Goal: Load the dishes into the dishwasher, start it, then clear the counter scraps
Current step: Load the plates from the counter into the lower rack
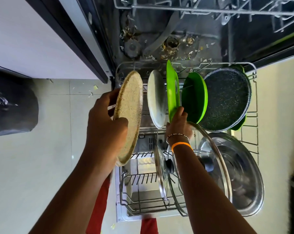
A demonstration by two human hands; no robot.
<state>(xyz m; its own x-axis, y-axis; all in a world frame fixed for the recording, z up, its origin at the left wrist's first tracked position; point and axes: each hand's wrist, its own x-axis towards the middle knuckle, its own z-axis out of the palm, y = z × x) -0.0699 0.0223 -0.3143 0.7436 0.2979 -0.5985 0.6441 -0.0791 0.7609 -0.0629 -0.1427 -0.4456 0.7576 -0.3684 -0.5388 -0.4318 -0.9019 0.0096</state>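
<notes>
Your left hand grips the speckled tan plate by its rim, thumb across the face, holding it on edge at the left end of the pulled-out lower rack. Your right hand pinches the lower edge of the flat green plate, which stands upright in the rack between the white plate and the green bowl. The dark speckled pan sits right of the bowl. Glass lids and a steel lid fill the near side. Food scraps litter the tub floor.
</notes>
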